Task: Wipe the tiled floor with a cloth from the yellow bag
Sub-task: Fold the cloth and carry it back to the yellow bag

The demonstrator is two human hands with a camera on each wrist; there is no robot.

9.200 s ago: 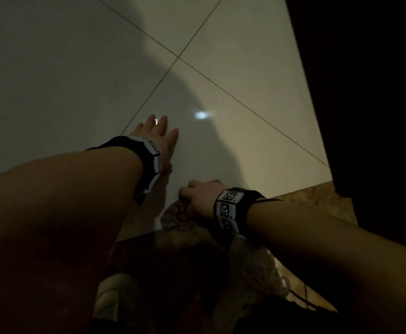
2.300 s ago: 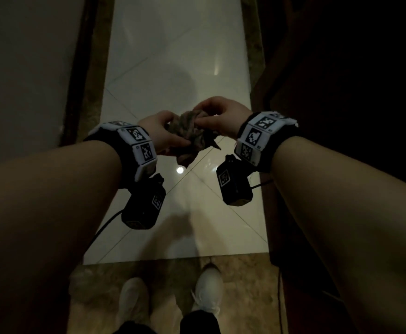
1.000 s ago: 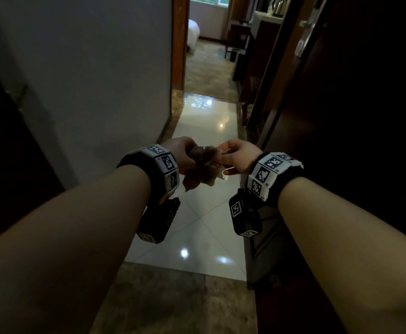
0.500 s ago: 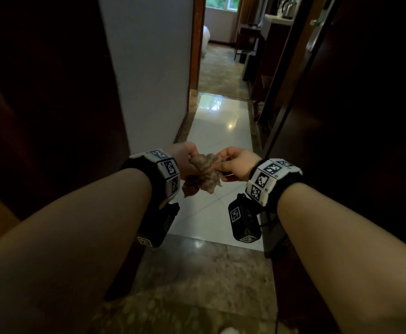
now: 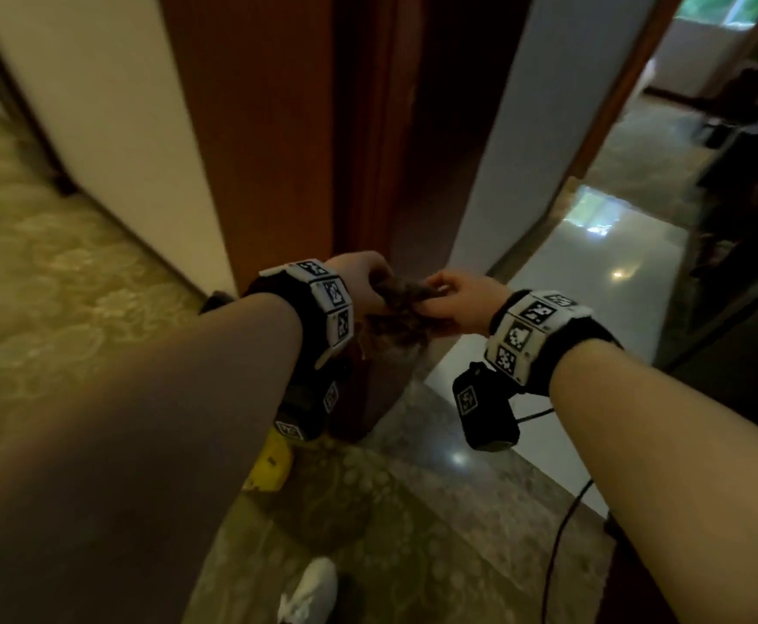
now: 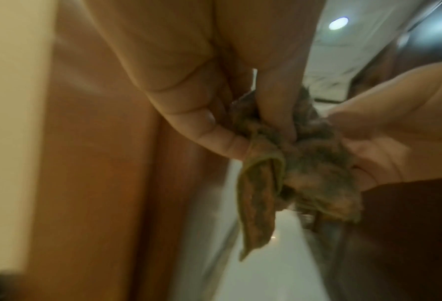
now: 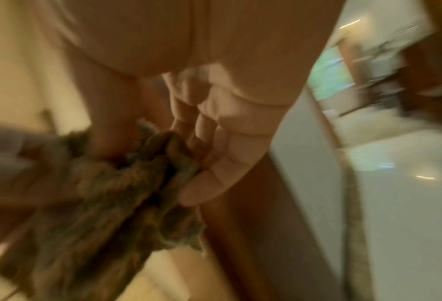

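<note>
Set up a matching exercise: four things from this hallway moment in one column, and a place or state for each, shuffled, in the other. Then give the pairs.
Things:
1. cloth
2. yellow bag
3. white shoe
4. black cable

Places or states:
A. trails over the floor on the right
B. bunched between the left hand and the right hand
C. at the bottom edge of the head view
D. on the floor by the door frame, partly hidden behind the left wrist

Pairs: 1-B, 2-D, 3-C, 4-A
</note>
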